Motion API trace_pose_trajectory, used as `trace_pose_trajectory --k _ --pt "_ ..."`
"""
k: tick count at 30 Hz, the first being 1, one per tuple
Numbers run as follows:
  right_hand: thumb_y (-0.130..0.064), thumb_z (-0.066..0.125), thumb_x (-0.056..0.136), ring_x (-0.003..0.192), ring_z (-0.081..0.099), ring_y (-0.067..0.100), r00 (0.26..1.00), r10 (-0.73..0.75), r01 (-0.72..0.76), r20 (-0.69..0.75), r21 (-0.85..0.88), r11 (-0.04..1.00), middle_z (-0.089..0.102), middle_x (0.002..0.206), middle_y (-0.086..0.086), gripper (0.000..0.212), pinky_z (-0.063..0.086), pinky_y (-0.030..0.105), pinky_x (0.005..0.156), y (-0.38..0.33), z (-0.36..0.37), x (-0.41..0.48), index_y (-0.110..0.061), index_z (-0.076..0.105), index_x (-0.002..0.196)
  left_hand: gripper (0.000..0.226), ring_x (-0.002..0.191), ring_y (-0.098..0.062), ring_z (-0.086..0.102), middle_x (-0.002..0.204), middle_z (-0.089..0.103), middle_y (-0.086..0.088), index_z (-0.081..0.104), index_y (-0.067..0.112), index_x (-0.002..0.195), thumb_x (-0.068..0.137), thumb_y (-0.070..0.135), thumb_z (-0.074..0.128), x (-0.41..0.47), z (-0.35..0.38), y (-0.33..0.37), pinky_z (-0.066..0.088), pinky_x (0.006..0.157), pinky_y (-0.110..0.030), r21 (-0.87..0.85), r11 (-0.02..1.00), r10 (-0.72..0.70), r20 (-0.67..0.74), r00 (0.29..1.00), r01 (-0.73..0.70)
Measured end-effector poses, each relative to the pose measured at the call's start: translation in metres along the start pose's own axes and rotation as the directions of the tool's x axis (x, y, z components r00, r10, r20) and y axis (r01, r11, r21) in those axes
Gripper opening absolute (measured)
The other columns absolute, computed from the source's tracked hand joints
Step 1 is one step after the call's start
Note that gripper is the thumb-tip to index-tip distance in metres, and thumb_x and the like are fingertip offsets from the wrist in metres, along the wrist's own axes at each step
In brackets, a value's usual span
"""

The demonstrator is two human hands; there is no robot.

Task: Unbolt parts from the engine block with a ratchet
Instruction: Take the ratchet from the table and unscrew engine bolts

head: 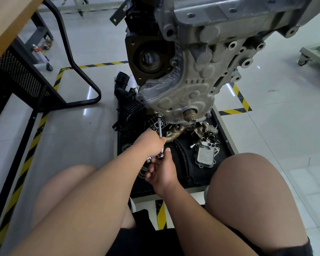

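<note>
The grey engine block [220, 34] hangs in front of me, its dimpled timing cover [181, 93] facing me. A chrome ratchet extension [160, 128] runs up from my hands to a bolt [159, 116] at the cover's lower left edge. My left hand [150, 143] is wrapped around the extension's lower part. Just below it, my right hand [162, 170] grips the ratchet [160, 155] at its head and handle. The handle is mostly hidden by my fingers.
A black tray [222, 143] under the engine holds removed parts: an oil cooler [206, 154], a rusty manifold [185, 132], black plastic pieces [126, 100], loose bolts. A black desk frame [78, 71] stands at left. My bare knees flank the tray. Yellow-black tape marks the floor.
</note>
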State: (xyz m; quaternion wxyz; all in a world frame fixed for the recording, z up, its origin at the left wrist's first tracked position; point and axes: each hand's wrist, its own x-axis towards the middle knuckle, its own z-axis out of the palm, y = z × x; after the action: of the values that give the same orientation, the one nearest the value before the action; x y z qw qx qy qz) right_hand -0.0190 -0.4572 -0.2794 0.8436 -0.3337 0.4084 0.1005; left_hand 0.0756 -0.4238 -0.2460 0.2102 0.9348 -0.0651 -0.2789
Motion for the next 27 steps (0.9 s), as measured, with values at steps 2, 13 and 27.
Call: trace_pose_trajectory --k 2,13,27 --pt "-0.063 0.036 0.097 0.041 0.041 0.01 0.999 -0.037 0.036 -0.017 -0.051 0.998 0.044 0.047 -0.002 0.058 0.039 0.02 0.046 0.0011 -0.0008 0.0002 -0.014 0.055 0.072 0.036 0.059 -0.014 0.052 0.067 0.057 -0.001 0.066 0.005 0.096 0.097 0.036 0.047 -0.0004 -0.0003 0.0001 0.032 0.048 -0.027 0.003 1.0 0.002 -0.009 1.0 -0.002" --pt "-0.047 0.053 0.096 0.042 0.051 0.007 0.925 -0.349 0.3 -0.152 -0.272 0.914 0.065 0.067 0.0 0.039 0.041 0.016 0.042 0.0061 -0.0069 -0.0009 -0.011 0.057 0.081 0.036 0.061 -0.014 0.054 0.072 0.059 -0.002 0.066 0.006 0.099 0.097 0.037 0.048 -0.0005 0.0008 0.0016 0.033 0.048 -0.027 0.025 1.0 -0.001 -0.013 1.0 0.002" --pt "-0.057 0.03 0.101 0.038 0.05 0.014 0.98 -0.169 0.152 -0.106 -0.152 0.977 0.06 0.05 0.005 0.059 0.043 0.02 0.043 0.0001 -0.0045 0.005 -0.009 0.059 0.081 0.042 0.072 -0.022 0.06 0.081 0.066 -0.007 0.067 0.004 0.101 0.097 0.039 0.045 -0.0023 0.0009 0.004 0.044 0.062 -0.03 -0.072 0.997 0.013 0.044 0.999 -0.01"
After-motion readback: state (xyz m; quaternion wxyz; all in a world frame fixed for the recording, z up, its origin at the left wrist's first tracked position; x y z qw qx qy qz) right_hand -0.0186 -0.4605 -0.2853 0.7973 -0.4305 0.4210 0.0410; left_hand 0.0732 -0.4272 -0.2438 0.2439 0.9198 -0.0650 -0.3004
